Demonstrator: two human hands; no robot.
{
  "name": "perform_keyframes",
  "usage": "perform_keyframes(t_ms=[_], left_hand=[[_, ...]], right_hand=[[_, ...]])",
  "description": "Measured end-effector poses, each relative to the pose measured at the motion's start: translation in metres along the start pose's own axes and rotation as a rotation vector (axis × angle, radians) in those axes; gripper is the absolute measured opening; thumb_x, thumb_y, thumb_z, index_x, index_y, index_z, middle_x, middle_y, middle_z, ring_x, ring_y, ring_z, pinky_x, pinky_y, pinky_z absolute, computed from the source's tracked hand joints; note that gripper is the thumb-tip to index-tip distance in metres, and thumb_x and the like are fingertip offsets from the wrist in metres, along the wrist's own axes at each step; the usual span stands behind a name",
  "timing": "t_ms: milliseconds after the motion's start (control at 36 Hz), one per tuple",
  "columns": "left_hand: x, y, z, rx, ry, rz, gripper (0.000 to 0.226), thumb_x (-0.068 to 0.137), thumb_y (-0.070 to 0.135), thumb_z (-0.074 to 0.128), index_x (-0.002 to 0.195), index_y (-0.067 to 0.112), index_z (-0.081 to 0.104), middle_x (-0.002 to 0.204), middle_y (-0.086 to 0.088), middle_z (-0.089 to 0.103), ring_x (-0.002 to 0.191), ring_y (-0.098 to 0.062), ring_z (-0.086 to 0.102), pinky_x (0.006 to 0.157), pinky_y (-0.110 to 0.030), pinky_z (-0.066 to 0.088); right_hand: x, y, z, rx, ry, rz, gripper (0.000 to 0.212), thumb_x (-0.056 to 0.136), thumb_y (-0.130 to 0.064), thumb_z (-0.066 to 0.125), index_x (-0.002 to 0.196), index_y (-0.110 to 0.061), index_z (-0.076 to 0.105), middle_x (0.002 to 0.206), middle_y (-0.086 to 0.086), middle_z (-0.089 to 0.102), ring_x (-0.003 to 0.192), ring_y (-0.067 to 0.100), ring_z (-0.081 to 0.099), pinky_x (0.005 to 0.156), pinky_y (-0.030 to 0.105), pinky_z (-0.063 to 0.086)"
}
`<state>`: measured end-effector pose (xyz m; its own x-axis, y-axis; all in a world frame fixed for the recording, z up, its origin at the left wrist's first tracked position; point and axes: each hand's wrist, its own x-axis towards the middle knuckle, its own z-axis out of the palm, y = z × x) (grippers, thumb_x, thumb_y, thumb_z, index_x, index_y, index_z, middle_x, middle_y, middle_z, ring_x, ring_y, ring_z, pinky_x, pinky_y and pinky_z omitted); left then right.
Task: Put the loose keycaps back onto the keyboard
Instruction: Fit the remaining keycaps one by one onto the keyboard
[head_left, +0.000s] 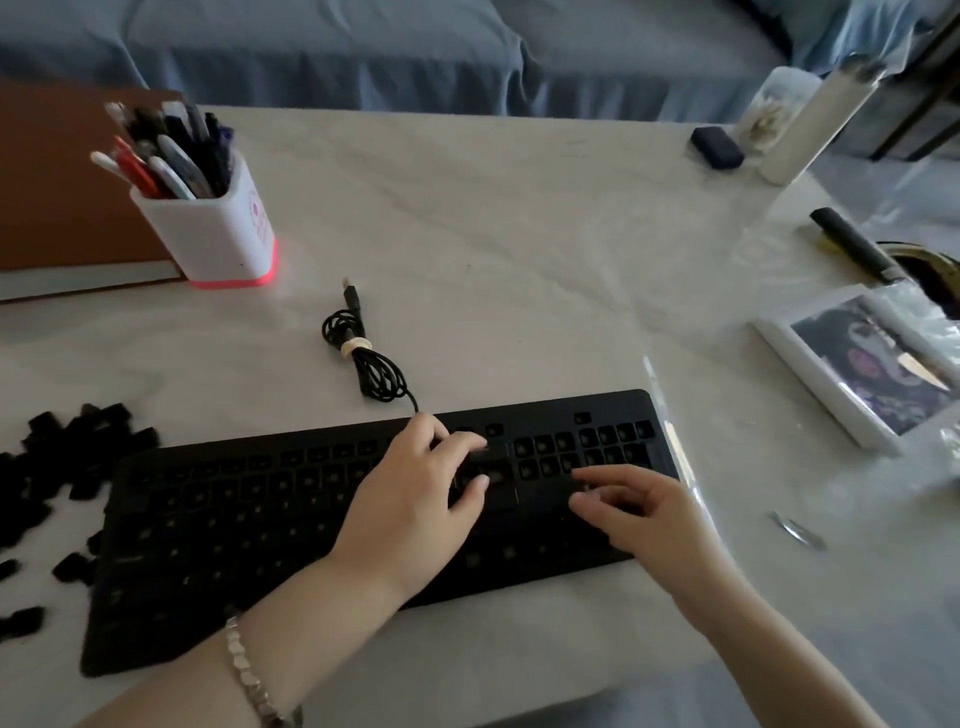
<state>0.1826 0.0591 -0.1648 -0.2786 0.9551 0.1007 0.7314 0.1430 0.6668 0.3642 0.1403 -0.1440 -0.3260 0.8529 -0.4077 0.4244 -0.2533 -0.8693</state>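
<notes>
Black and nearly bare, the keyboard (363, 519) lies at a slant on the near part of the table (493, 234), its right end farther from the person than its left. Most of its sockets show as open squares with no caps, across the main block and the number pad alike, so by my reading the task is barely begun; whether any cap is already seated I cannot tell, as dark sits on dark.

The left hand (415, 493) rests on the board right of centre, fingers curled down as if pressing on something long and dark at the top row; if it holds a cap there, that is too murky to confirm. The right hand (639, 514) lies over the lower right part, fingers loosely spread and bent, and I cannot tell if it grips anything.

The loose keycaps (62, 467) sit in a scattered heap on the table just beside the board's left end, well apart from both hands. That heap is what remains to be fitted.

Behind the board its cable (363, 358) lies bundled, plug free. Farther off stand a pen holder (208, 228) at the left and a framed picture (872, 364) at the right.
</notes>
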Motion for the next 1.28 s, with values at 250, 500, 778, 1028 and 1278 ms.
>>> perform_keyframes(t_ms=[250,500,778,1028,1278], left_hand=[[0.009,0.002,0.017,0.179,-0.063,-0.025,0.057,0.081,0.039,0.068,0.132,0.017,0.054,0.106,-0.002,0.043,0.099,-0.018,0.049,0.064,-0.024,0.042],[0.005,-0.006,0.022,0.250,-0.042,0.029,0.052,0.067,0.037,0.078,0.111,0.010,0.067,0.085,-0.003,0.049,0.071,-0.017,0.055,0.048,-0.005,0.022],[0.005,-0.005,0.023,0.273,-0.038,0.042,0.053,0.066,0.035,0.080,0.110,0.008,0.067,0.084,-0.004,0.051,0.070,-0.017,0.056,0.047,-0.004,0.016],[0.005,-0.008,0.027,0.287,0.020,0.078,0.053,0.066,0.033,0.081,0.111,0.007,0.067,0.084,-0.005,0.052,0.071,-0.020,0.057,0.051,-0.005,0.020],[0.005,-0.011,0.030,0.305,0.065,0.120,0.053,0.066,0.033,0.080,0.110,0.006,0.067,0.083,-0.007,0.053,0.070,-0.022,0.058,0.046,-0.018,0.034]], right_hand=[[0.013,0.001,-0.060,0.006,0.242,-0.120,0.021,0.080,-0.004,0.069,0.082,-0.025,0.070,0.072,0.007,0.065,0.053,0.000,0.052,0.053,0.006,0.042],[0.029,0.014,-0.054,-0.269,0.257,-0.261,0.021,0.077,-0.012,0.073,0.080,-0.031,0.065,0.074,-0.005,0.066,0.058,0.001,0.053,0.060,0.007,0.041],[0.030,0.016,-0.051,-0.448,0.233,-0.317,0.012,0.076,-0.022,0.075,0.077,-0.026,0.064,0.065,0.001,0.060,0.058,0.005,0.049,0.058,0.008,0.040],[0.035,0.017,-0.041,-0.453,0.189,-0.412,0.020,0.070,-0.016,0.080,0.080,-0.027,0.066,0.065,-0.010,0.054,0.064,0.004,0.048,0.061,0.007,0.038],[0.048,0.015,-0.028,-0.498,0.095,-0.384,0.019,0.067,-0.018,0.081,0.084,-0.017,0.073,0.074,-0.009,0.057,0.063,-0.006,0.047,0.063,0.006,0.038]])
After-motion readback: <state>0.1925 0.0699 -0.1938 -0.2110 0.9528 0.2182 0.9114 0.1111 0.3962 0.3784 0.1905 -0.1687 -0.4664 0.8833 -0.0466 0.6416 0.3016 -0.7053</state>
